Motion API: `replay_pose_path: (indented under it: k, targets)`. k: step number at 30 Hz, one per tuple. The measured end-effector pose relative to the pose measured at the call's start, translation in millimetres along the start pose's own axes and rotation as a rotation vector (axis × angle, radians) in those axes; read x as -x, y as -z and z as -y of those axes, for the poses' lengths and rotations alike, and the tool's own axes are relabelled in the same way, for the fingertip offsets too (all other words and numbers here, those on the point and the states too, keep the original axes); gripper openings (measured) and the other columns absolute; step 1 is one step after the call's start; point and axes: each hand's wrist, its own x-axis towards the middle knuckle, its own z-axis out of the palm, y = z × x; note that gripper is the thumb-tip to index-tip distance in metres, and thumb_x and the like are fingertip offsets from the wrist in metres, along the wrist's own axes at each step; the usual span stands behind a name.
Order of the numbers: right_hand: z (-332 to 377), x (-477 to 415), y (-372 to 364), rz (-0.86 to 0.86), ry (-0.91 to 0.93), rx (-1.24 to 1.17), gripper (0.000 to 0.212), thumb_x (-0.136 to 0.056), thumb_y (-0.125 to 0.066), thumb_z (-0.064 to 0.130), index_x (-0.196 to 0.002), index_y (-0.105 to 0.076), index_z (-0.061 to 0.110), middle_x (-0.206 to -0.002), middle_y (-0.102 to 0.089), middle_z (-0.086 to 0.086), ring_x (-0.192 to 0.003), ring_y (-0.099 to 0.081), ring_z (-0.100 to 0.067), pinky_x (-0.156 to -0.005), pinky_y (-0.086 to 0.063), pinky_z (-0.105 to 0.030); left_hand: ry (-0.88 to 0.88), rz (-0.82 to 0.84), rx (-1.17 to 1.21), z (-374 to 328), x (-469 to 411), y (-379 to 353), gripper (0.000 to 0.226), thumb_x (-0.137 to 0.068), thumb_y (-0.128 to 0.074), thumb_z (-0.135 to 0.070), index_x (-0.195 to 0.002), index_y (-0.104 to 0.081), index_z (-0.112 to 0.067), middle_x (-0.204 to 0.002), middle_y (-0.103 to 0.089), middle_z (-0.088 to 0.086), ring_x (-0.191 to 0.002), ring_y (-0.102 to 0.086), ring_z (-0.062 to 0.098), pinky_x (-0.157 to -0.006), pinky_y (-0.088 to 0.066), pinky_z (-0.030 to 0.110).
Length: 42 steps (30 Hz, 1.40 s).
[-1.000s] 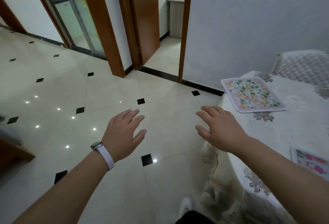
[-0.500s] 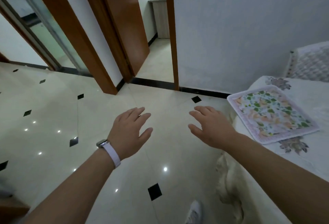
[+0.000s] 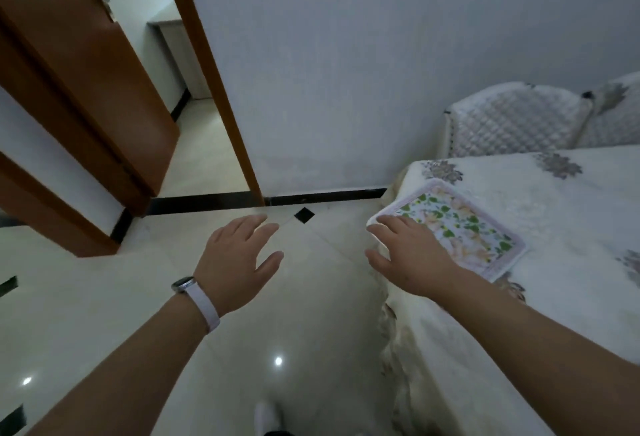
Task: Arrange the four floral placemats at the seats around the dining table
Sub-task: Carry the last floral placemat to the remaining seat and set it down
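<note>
While both hands hover spread and empty, the right hand (image 3: 412,255) reaches a floral placemat (image 3: 460,224) lying askew at the worktop (image 3: 571,214) corner, three o'clock of the left hand (image 3: 235,259), apparently to square it.

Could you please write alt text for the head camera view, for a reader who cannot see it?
A person's open right hand reaches over the near corner of a pink-bordered floral placemat on a dining table under a cream floral tablecloth. The empty left hand, a pale-strapped watch at its wrist, hovers over the glossy tiled floor.
</note>
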Motion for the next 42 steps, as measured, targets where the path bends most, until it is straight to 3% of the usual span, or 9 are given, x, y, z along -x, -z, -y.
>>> replay_pose_path:
  k: [8, 16, 22, 28, 33, 35, 38, 40, 42]
  targets:
    - [-32.5, -18.6, -8.7, 0.005, -0.356, 0.03, 0.055, -0.095, -0.039, 0.053, -0.142, -0.043, 0.024, -0.152, -0.038, -0.003, -0.137, -0.033, -0.025, -0.106, -0.031, -0.045, -0.37, 0.097, 0.086, 17.5, -135.2, -36.4, 0.06, -0.086, -0.036, -0.054, -0.129, -0.058, -0.018, -0.135, -0.057, 0.007, -0.124, -0.051, 0.027, -0.101, -0.042, 0.049]
    - [-11.4, -20.1, -16.7, -0.071, -0.746, 0.008, 0.055, -0.094, -0.039, 0.055, -0.141, -0.043, 0.027, -0.15, -0.04, 0.0, -0.136, -0.034, -0.026, -0.106, -0.033, -0.046, -0.682, 0.178, 0.204, 25.6, -245.2, -64.6, 0.059, -0.084, -0.04, -0.053, -0.122, -0.063, -0.014, -0.129, -0.061, 0.011, -0.116, -0.057, 0.031, -0.093, -0.046, 0.047]
    - [-1.1, 17.0, -35.6, -0.024, -0.988, 0.011, 0.056, -0.092, -0.039, 0.055, -0.138, -0.045, 0.025, -0.147, -0.044, -0.001, -0.134, -0.036, -0.025, -0.104, -0.036, -0.044, -0.774, 0.346, 0.298, -0.8, -272.9, -104.6, 0.069, -0.081, -0.033, -0.06, -0.128, -0.058, -0.015, -0.133, -0.058, 0.007, -0.121, -0.052, 0.028, -0.099, -0.044, 0.044]
    - [-23.9, 36.2, -62.7, 0.053, -1.106, 0.009, 0.055, -0.09, -0.039, 0.055, -0.137, -0.046, 0.027, -0.145, -0.046, 0.0, -0.13, -0.041, -0.025, -0.099, -0.041, -0.043, -0.792, 0.439, 0.25, -22.6, -295.5, -152.4, 0.067, -0.079, -0.036, -0.058, -0.126, -0.059, -0.015, -0.128, -0.061, 0.006, -0.113, -0.056, 0.029, -0.094, -0.046, 0.045]
    - [-59.5, 31.1, -87.8, 0.018, -1.229, -0.182, 0.052, -0.092, -0.044, 0.051, -0.136, -0.049, 0.023, -0.142, -0.048, -0.003, -0.123, -0.047, -0.026, -0.095, -0.046, -0.043, -0.614, 0.615, 0.32, -42.3, -316.8, -185.8, 0.047, -0.089, -0.057, -0.04, -0.131, -0.054, -0.018, -0.133, -0.057, 0.007, -0.12, -0.051, 0.027, -0.099, -0.042, 0.04]
    - [-75.9, 29.3, -96.9, -0.043, -1.304, -0.315, 0.053, -0.092, -0.049, 0.049, -0.136, -0.051, 0.019, -0.138, -0.05, -0.006, -0.121, -0.049, -0.027, -0.094, -0.046, -0.042, -0.462, 0.724, 0.4, -53.7, -323.4, -197.3, 0.048, -0.09, -0.059, -0.035, -0.134, -0.051, -0.017, -0.136, -0.054, 0.007, -0.12, -0.052, 0.024, -0.098, -0.043, 0.038]
    - [-102.3, 29.2, -106.8, -0.129, -1.444, -0.531, 0.054, -0.091, -0.055, 0.042, -0.137, -0.049, 0.013, -0.138, -0.049, -0.011, -0.122, -0.049, -0.03, -0.099, -0.043, -0.043, -0.141, 0.858, 0.577, -74.8, -332.1, -209.9, 0.046, -0.09, -0.061, -0.03, -0.132, -0.049, -0.017, -0.127, -0.057, 0.006, -0.104, -0.057, 0.018, -0.083, -0.046, 0.033]
    - [-117.0, 29.4, -112.4, -0.194, -1.518, -0.663, 0.042, -0.091, -0.055, 0.038, -0.126, -0.056, 0.016, -0.129, -0.055, -0.011, -0.11, -0.057, -0.029, -0.093, -0.048, -0.042, 0.079, 0.892, 0.715, -87.3, -336.2, -217.7, 0.047, -0.088, -0.063, -0.026, -0.131, -0.049, -0.014, -0.117, -0.059, 0.006, -0.097, -0.059, 0.018, -0.082, -0.049, 0.037]
    - [-130.1, 29.5, -116.0, -0.299, -1.574, -0.774, 0.022, -0.089, -0.056, 0.035, -0.103, -0.06, 0.019, -0.108, -0.063, -0.01, -0.087, -0.062, -0.024, -0.078, -0.053, -0.042, 0.182, 0.912, 0.754, -97.5, -340.1, -227.6, 0.051, -0.087, -0.065, -0.023, -0.133, -0.047, -0.012, -0.115, -0.059, 0.009, -0.099, -0.059, 0.021, -0.089, -0.05, 0.043]
